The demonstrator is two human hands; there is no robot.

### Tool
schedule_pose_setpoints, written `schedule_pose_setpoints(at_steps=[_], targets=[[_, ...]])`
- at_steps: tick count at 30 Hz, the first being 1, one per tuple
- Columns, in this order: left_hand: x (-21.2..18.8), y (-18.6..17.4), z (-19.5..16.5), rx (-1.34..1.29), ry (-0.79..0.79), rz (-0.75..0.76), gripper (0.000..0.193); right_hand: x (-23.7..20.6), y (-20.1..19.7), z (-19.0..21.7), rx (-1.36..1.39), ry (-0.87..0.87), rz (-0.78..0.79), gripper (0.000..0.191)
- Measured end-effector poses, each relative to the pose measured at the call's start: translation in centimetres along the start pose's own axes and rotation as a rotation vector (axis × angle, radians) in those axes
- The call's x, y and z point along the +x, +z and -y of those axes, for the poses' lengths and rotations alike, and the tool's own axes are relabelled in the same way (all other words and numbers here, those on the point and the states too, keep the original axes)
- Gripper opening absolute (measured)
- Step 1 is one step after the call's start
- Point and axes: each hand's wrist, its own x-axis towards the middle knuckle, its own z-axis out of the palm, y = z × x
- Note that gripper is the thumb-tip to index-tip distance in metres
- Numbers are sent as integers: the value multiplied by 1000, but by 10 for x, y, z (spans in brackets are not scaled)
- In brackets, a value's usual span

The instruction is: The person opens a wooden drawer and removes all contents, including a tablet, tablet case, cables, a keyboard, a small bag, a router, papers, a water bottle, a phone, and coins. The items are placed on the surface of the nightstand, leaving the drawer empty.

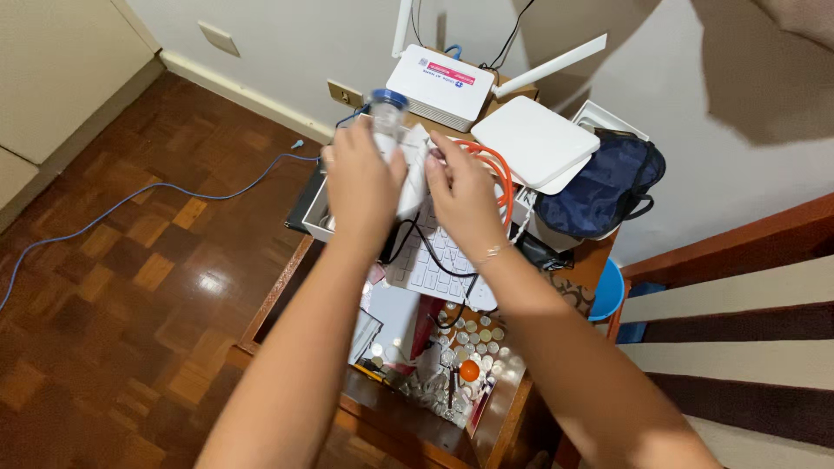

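Both arms stretched out over the cluttered surface (287, 291). Left hand (360, 178) wrapped around a clear jar (387, 113) with a blue rim, fingers closed on it, held upright above the far end. Right hand (465, 195) just beside it, fingers curled; cannot tell what they hold. One white keyboard (430, 260) below; coins (473, 334) scattered nearer; one white router (443, 82) far

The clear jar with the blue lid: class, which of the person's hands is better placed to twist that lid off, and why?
Probably the right hand. The left hand already wraps the jar, steadying it, while the right hand's fingers are free just beside it.
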Motion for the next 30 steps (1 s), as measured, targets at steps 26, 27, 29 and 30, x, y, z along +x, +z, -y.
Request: schedule_pose_setpoints(at_steps=[26,27,29,30], targets=[[-2,-3,27,224,-127,336,47,61,49,-75,-333,181,448,37],[-3,0,24,269,-113,363,45,60,41,-82,-277,178,387,24],[1,9,17,357,-81,414,42,55,27,-87,-178,154,234,26],[1,15,11,406,-75,390,39,50,19,-85,-129,135,143,25]])
